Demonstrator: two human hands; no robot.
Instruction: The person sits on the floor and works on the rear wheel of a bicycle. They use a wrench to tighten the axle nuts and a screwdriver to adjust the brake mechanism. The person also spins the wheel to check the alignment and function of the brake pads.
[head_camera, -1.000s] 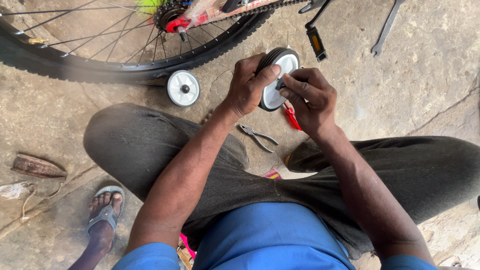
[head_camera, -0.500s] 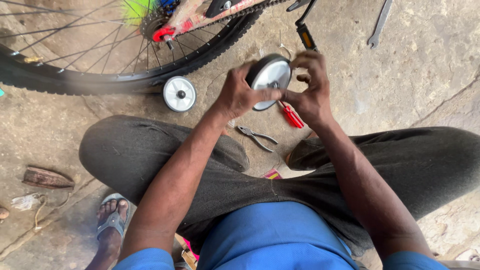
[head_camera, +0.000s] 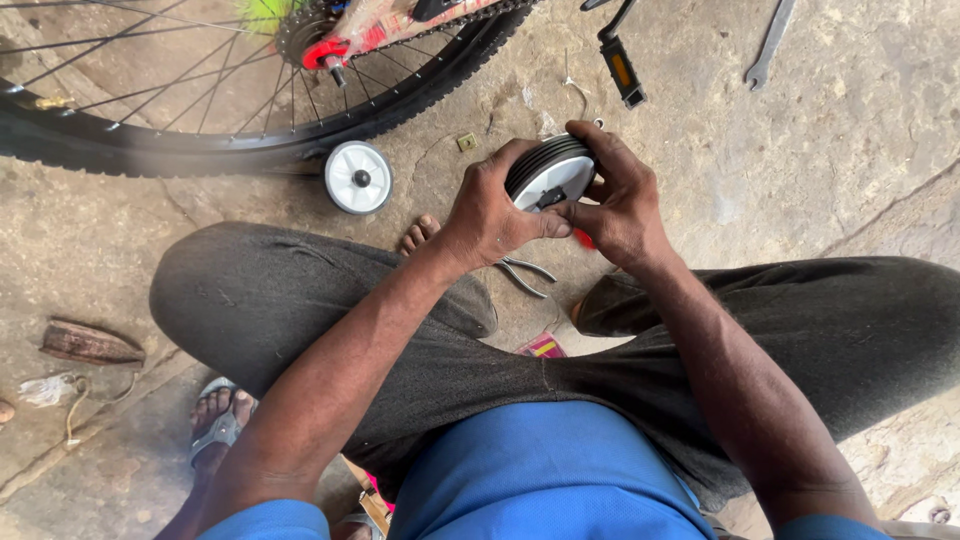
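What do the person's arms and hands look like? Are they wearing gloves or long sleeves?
No gloves: the left hand and right hand are bare, with no rings or watch showing. Both forearms are bare too. Short blue sleeves show only at the bottom edge, matching the blue shirt.

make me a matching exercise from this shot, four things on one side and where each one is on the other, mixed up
Things:
1. small wheel with black tread
2. second small white wheel
3. spanner
4. pliers

Places:
A. on the concrete at the top right, apart from everything else
B. held between the left hand and the right hand
C. on the ground under the hands, by the bare toes
D. on the ground next to the big bicycle tyre

Pairs: 1-B, 2-D, 3-A, 4-C
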